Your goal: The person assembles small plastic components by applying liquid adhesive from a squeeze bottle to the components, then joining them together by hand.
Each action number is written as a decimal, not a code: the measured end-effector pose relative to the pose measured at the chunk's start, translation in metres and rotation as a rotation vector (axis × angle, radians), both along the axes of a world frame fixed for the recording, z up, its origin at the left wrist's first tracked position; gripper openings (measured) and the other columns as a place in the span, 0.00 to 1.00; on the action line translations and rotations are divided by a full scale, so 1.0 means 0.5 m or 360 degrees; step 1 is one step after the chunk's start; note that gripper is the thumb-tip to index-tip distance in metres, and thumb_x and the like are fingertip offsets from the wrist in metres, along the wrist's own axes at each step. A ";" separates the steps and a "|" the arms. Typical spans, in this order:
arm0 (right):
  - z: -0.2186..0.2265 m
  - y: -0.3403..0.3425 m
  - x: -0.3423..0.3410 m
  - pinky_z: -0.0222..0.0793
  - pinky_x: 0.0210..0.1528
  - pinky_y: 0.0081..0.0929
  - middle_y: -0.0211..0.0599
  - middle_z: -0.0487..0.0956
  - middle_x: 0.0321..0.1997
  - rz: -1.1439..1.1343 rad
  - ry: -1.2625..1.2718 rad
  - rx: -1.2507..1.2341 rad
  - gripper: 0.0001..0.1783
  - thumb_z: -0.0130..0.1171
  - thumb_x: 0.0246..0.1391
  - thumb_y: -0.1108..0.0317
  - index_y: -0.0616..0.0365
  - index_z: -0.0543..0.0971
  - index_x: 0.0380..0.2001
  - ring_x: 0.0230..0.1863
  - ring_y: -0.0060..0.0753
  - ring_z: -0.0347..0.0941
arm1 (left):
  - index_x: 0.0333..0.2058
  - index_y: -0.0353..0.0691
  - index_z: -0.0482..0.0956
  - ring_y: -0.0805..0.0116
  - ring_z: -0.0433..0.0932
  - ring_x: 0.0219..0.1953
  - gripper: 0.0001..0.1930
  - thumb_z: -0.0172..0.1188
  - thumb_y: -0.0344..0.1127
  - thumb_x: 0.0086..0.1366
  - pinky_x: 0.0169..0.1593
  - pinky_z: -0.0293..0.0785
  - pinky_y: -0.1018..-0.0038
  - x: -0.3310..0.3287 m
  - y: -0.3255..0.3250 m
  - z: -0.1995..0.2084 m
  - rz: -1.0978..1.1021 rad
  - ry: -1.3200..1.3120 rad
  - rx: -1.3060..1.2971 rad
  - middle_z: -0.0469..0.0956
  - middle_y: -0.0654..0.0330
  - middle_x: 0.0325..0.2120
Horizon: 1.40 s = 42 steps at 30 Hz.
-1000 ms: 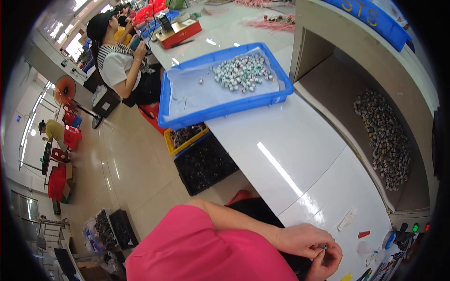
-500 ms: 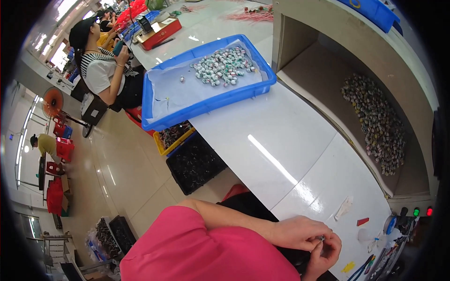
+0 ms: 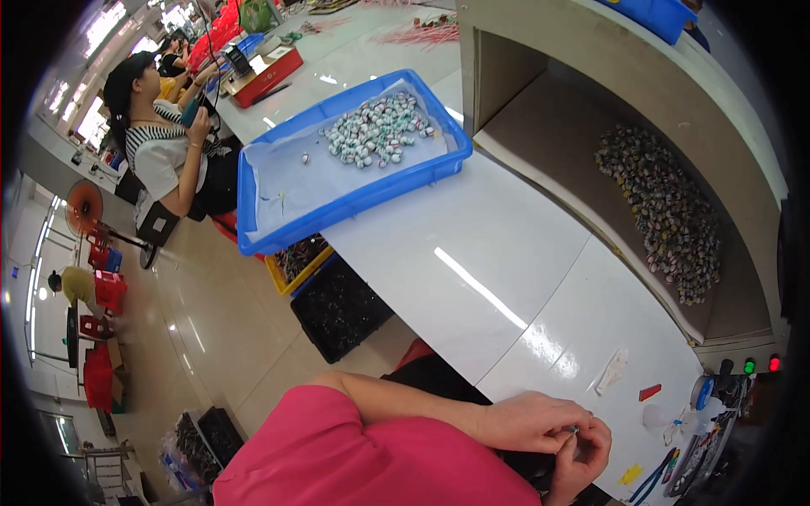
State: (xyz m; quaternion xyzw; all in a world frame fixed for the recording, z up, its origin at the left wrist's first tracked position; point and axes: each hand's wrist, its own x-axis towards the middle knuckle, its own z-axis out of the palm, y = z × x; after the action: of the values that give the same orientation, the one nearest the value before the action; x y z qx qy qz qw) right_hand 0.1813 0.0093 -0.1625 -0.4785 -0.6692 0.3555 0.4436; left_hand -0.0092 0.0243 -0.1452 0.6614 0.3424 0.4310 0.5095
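Over the near edge of the white table, my left hand (image 3: 525, 422) and my right hand (image 3: 585, 455) meet, fingertips pinched together. A tiny greenish piece (image 3: 574, 430) shows between them, mostly covered by the fingers and too small to name. Beyond my hands, a blue tray (image 3: 354, 207) lined with white sheet stands across the table. Many small round white-and-green pieces (image 3: 375, 131) lie heaped in it, with one apart on its left side. Right of my hands are a white scrap (image 3: 611, 373), a small red block (image 3: 650, 392) and pliers (image 3: 651, 482).
A beige curved-front box (image 3: 574, 194) on the right holds a heap of small round pieces (image 3: 662, 215). A blue tape roll (image 3: 702, 393) lies by the table's right end. Black (image 3: 339, 308) and yellow (image 3: 277, 274) crates stand below the left edge. A co-worker (image 3: 164, 143) sits beyond, holding a tool.
The view has shifted slightly, so the tray and box appear further left. My hands stay pinched together at the same place. The co-worker's farther arm now reaches forward.
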 end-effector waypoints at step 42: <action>0.020 -0.003 -0.021 0.67 0.47 0.29 0.42 0.72 0.41 -0.0058 -0.0002 0.0024 0.13 0.58 0.41 0.79 0.61 0.70 0.33 0.42 0.37 0.70 | 0.39 0.42 0.72 0.62 0.75 0.24 0.13 0.57 0.32 0.53 0.27 0.69 0.69 -0.006 -0.005 0.018 0.0086 -0.0004 -0.0025 0.73 0.58 0.25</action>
State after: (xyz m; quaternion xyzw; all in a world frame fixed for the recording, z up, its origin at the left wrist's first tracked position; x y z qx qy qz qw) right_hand 0.1708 0.0080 -0.1525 -0.4875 -0.6634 0.3419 0.4532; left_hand -0.0124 0.0219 -0.1365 0.6473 0.3630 0.4428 0.5032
